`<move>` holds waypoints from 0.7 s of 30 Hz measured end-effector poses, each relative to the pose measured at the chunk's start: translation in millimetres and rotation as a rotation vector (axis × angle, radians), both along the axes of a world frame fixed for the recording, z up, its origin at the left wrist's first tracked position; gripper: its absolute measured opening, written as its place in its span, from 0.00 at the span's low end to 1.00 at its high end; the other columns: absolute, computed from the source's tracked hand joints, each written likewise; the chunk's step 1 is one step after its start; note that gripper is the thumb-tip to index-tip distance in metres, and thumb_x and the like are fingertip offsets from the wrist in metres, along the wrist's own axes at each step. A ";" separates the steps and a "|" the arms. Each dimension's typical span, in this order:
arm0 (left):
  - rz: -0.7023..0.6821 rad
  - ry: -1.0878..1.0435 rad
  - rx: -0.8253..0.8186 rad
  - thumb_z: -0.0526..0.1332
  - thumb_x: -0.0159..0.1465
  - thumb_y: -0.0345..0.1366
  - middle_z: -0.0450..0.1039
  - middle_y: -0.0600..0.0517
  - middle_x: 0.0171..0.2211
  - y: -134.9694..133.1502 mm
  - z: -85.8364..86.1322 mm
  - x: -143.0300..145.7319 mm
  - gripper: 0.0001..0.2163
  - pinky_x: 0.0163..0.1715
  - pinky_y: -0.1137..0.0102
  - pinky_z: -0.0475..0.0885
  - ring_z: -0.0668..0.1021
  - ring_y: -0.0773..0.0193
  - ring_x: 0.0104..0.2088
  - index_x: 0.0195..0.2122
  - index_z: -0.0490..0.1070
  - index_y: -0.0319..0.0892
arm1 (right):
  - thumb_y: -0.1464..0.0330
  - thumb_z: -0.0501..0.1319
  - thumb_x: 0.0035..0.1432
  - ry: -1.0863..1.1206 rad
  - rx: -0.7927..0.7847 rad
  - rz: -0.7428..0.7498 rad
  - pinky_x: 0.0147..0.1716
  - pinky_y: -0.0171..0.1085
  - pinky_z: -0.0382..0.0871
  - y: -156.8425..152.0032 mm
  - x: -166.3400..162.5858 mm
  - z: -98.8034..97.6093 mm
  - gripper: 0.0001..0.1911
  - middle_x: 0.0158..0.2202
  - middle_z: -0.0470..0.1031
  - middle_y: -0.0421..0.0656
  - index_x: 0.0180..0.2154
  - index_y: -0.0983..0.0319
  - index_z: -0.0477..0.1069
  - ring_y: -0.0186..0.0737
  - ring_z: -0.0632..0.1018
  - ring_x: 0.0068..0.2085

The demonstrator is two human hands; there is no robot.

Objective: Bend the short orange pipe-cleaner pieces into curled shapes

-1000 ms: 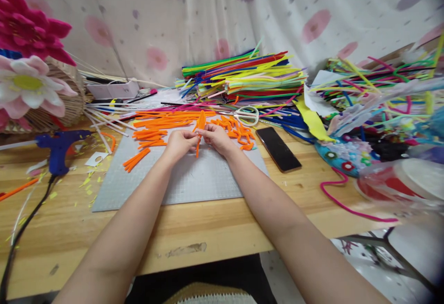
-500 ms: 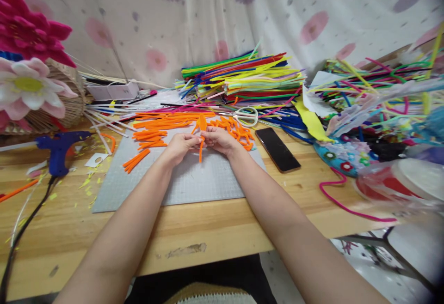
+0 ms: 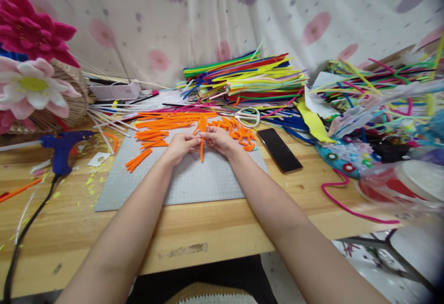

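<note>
My left hand (image 3: 180,145) and my right hand (image 3: 219,138) meet over the grey cutting mat (image 3: 194,179). Both pinch a bent orange pipe-cleaner piece (image 3: 201,134): its looped top stands above the fingers and its stem hangs down between them. Cut orange pipe-cleaner lengths (image 3: 152,135) lie on the mat's far left, and short curled orange bits (image 3: 239,130) lie to the right of my hands.
A blue glue gun (image 3: 62,146) with a black cord lies at the left. White-handled scissors (image 3: 248,115) and a black phone (image 3: 279,149) sit right of the mat. Stacked coloured pipe cleaners (image 3: 246,77) fill the back. Fabric flowers (image 3: 29,70) stand at the far left.
The orange piece has turned more upright between my fingers and its stem now hangs lower. My hands have stayed in almost the same spot.
</note>
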State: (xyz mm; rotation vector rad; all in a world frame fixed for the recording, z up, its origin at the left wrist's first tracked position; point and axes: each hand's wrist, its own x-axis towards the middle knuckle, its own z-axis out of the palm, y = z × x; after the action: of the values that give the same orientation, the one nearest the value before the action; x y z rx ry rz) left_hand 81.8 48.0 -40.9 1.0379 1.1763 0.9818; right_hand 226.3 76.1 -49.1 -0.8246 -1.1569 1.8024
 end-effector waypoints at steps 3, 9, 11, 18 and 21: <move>0.018 -0.013 -0.002 0.71 0.36 0.39 0.73 0.51 0.21 -0.2 0.1 1.9 0.14 0.28 0.68 0.73 0.75 0.67 0.22 0.20 0.74 0.36 | 0.66 0.69 0.33 -0.005 0.007 0.006 0.18 0.30 0.46 -0.6 0.4 0.2 0.20 0.14 0.60 0.32 0.18 0.63 0.57 0.23 0.57 0.16; 0.034 0.013 0.040 0.71 0.38 0.39 0.73 0.52 0.22 -1.8 -1.0 7.0 0.13 0.29 0.68 0.74 0.74 0.67 0.23 0.21 0.74 0.36 | 0.64 0.69 0.35 -0.046 0.022 -0.009 0.18 0.30 0.48 0.7 0.7 -3.8 0.19 0.14 0.60 0.32 0.20 0.62 0.58 0.24 0.59 0.17; 0.019 0.051 0.051 0.70 0.39 0.39 0.73 0.51 0.23 -2.5 0.2 6.9 0.12 0.28 0.69 0.74 0.75 0.67 0.24 0.22 0.74 0.36 | 0.64 0.68 0.36 -0.070 0.040 -0.023 0.18 0.30 0.48 2.1 0.0 -6.8 0.19 0.15 0.61 0.33 0.20 0.62 0.58 0.25 0.59 0.17; -0.035 0.152 0.026 0.67 0.44 0.44 0.75 0.48 0.28 -0.2 14.5 -12.2 0.15 0.22 0.73 0.72 0.77 0.63 0.29 0.28 0.74 0.38 | 0.62 0.64 0.42 -0.225 0.177 0.084 0.19 0.31 0.46 -1.3 1.4 -3.7 0.15 0.16 0.58 0.32 0.22 0.63 0.61 0.25 0.57 0.18; 0.023 0.080 0.044 0.67 0.44 0.45 0.73 0.51 0.27 1.4 16.9 -17.9 0.16 0.22 0.74 0.71 0.75 0.67 0.26 0.30 0.73 0.39 | 0.60 0.64 0.43 -0.317 0.245 0.242 0.19 0.31 0.46 -6.7 4.2 5.2 0.15 0.17 0.57 0.33 0.22 0.64 0.63 0.25 0.56 0.19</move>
State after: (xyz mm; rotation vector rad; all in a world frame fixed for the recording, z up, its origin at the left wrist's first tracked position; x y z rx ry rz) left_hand 63.9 49.4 -24.0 1.1092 1.2390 0.9960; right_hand 230.5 69.4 -44.0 -0.8738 -1.7084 1.7112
